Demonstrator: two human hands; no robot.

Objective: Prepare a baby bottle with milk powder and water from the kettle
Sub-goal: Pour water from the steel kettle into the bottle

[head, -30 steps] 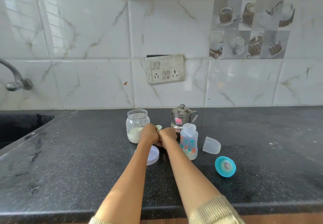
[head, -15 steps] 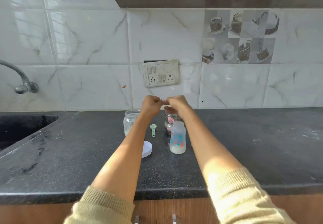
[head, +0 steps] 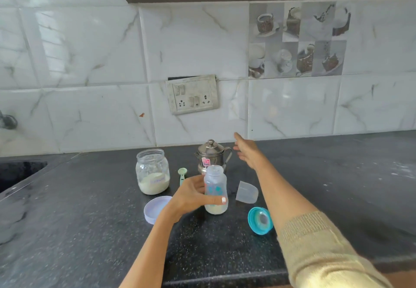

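1. I am wrapping my left hand (head: 191,197) around the baby bottle (head: 215,192), thumb curled across its front and fingers behind. It is standing upright on the black speckled counter (head: 90,231), just in front of the kettle (head: 211,156), with pale milk powder lying in its base.
2. I am reaching my right hand (head: 247,152) toward the kettle's handle side, fingers straight and loosely spread, touching nothing yet.
3. I am judging the bottle to be light, thin-walled clear plastic, smooth and a bit slippery. It would tip easily with its neck open, so I am gripping it round the middle to steady it.
4. I am expecting the small steel kettle to be rigid, heavier than it looks if full, and possibly hot. The curved handle on its right is the place to hold, with the knobbed lid watched while tilting.
5. I am noting the rest:
   - a rounded glass jar (head: 152,171) with powder at the bottom, left of the kettle;
   - its pale lid (head: 155,209) lying flat;
   - a green scoop (head: 182,175) between jar and bottle;
   - a clear domed cap (head: 247,192) on its side;
   - the teal teat ring (head: 260,220) near my right forearm.
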